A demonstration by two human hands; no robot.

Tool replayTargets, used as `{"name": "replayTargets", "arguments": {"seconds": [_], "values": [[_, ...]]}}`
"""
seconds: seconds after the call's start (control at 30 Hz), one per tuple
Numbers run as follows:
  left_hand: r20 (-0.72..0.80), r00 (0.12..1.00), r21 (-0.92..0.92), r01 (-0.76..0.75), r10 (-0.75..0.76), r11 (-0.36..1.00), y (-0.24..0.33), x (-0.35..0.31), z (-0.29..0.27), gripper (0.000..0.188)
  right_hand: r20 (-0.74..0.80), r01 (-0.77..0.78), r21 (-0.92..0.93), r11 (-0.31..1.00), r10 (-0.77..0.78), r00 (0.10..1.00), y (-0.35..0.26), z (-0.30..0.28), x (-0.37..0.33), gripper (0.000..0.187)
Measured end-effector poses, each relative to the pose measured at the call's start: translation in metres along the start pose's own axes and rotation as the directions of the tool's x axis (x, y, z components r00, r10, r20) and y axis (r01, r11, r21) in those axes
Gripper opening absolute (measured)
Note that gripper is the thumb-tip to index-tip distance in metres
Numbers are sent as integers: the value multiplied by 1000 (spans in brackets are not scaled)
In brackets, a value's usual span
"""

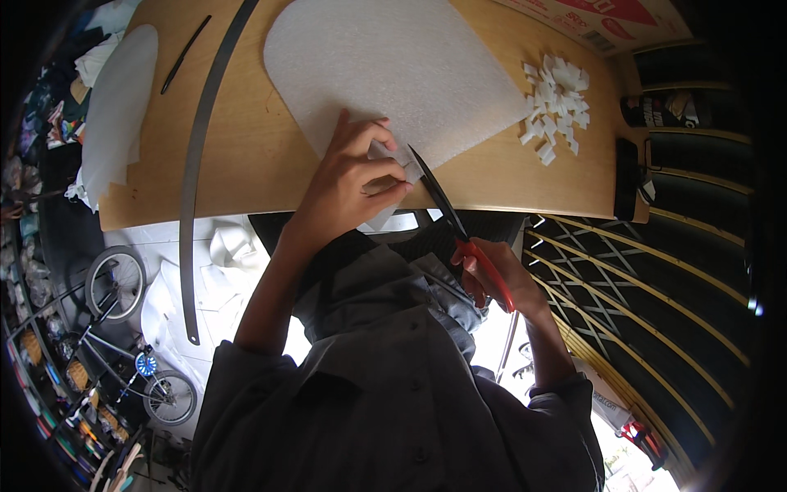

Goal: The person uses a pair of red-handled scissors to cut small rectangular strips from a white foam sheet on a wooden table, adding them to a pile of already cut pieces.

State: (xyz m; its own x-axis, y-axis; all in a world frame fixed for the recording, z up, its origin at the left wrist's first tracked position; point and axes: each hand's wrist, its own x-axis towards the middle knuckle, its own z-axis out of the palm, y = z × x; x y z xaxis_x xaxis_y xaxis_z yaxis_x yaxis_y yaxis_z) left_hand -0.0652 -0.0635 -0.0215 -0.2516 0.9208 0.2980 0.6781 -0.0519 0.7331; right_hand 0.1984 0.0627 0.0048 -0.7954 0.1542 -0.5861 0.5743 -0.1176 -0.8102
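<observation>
Fingertips are our worry: our left hand point(348, 184) pinches a strip at the near edge of the white foam sheet point(393, 70) on the wooden table point(246, 156), right beside the parted blades of the red-handled scissors point(459, 225), which our right hand point(492, 275) has closed around the handles. Cutting this close could nick a finger, and soft foam may buckle, sending the cut crooked. Cut foam pieces point(557, 107) lie well apart.

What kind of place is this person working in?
Probably a home workshop or craft space: a wooden table holds a white foam sheet and cut foam pieces, with bicycles parked below.
</observation>
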Motion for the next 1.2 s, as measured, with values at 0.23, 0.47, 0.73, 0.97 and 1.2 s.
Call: {"name": "replayTargets", "arguments": {"seconds": [0.23,0.47,0.73,0.97,1.2], "values": [[-32,1000,-25,-2,1,1000,-3,0,2,13,-53,0,-41,999,-2,999,-2,1,1,51],[-35,998,8,-47,48,999,-5,1,1,16,-73,19,-51,999,-23,997,1,-1,2,51],[-24,997,67,-71,73,995,-4,0,2,28,-72,46,-4,999,-47,996,-1,1,1,53],[-15,998,125,-64,67,990,-2,-2,3,27,39,27,-38,999,-26,999,-5,6,-4,64],[-31,995,186,-92,99,978,-1,-4,5,23,62,91,-53,994,-87,994,31,4,-10,81]]}}
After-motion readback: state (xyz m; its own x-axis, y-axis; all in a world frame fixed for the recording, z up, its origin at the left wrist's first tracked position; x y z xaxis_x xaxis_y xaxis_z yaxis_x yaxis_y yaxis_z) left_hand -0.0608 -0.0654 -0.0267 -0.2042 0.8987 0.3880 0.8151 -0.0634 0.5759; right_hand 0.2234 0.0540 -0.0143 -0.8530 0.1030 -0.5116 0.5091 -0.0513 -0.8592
